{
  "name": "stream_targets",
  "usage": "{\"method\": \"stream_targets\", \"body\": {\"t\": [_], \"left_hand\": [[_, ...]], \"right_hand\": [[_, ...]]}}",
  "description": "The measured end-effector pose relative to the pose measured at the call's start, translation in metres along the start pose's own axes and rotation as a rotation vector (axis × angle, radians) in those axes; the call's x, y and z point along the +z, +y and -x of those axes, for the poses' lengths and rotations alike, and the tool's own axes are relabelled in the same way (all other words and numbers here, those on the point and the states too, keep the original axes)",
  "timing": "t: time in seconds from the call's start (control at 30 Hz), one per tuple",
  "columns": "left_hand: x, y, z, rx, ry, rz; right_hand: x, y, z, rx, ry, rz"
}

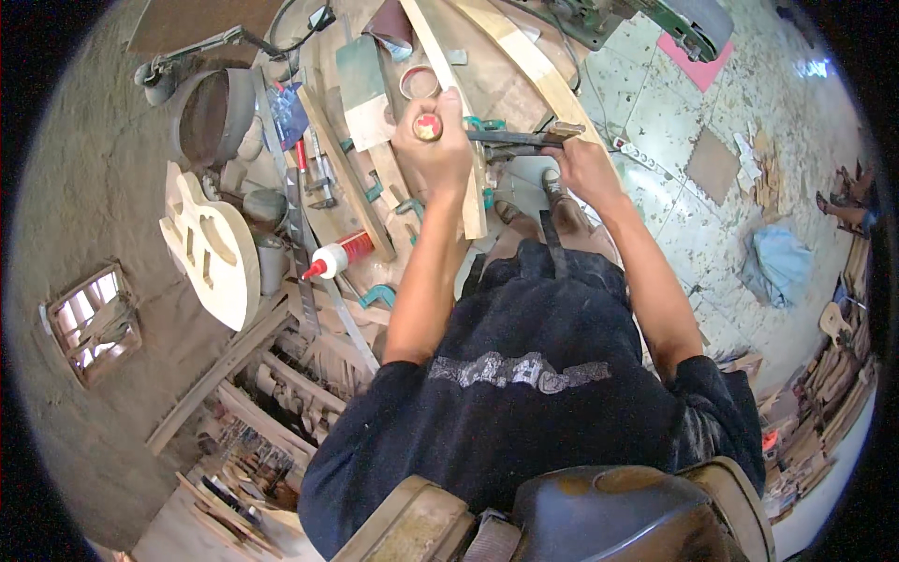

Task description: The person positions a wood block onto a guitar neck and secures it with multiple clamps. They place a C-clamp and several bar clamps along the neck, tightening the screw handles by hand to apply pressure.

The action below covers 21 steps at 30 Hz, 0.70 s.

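Observation:
My left hand point(434, 155) is closed around a round handle whose red and yellow end point(428, 127) shows at the top of the fist. From beside it, the dark metal bar of what looks like a bar clamp point(510, 138) runs right. My right hand point(582, 171) is closed on the bar's far end, by a small wood block point(566, 129). Between the hands, the bar crosses above a long pale wood strip point(476, 211). A second wood strip point(520, 47) slants down toward my right hand. Several teal clamps point(379, 295) lie about the bench, some partly hidden.
A red-and-white glue bottle point(348, 249) lies on the bench at left. A pale guitar body point(211, 248) leans beyond it. Near my left hand are a ring-shaped container point(419, 82) and a green-and-white sheet point(365, 94). Blue cloth point(777, 265) and cardboard point(712, 166) lie on the floor.

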State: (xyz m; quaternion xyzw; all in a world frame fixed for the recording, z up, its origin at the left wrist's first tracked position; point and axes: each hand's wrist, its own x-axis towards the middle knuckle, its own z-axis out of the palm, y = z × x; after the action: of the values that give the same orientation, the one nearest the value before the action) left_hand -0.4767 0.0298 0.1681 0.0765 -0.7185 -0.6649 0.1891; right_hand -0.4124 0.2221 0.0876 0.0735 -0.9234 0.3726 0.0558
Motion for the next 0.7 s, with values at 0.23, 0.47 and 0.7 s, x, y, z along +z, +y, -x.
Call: {"method": "stream_targets", "body": {"t": [0.23, 0.47, 0.7], "left_hand": [[-0.025, -0.005, -0.020, 0.030, -0.491, 0.048], [-0.040, -0.002, -0.043, -0.030, -0.940, 0.092], [-0.004, -0.015, 0.001, 0.046, 0.026, 0.050]], "right_hand": [[-0.006, 0.002, 0.001, -0.004, -0.103, 0.006], [-0.003, -0.002, 0.002, -0.028, 0.001, -0.033], [0.006, 0.007, 0.001, -0.093, 0.004, -0.019]]}}
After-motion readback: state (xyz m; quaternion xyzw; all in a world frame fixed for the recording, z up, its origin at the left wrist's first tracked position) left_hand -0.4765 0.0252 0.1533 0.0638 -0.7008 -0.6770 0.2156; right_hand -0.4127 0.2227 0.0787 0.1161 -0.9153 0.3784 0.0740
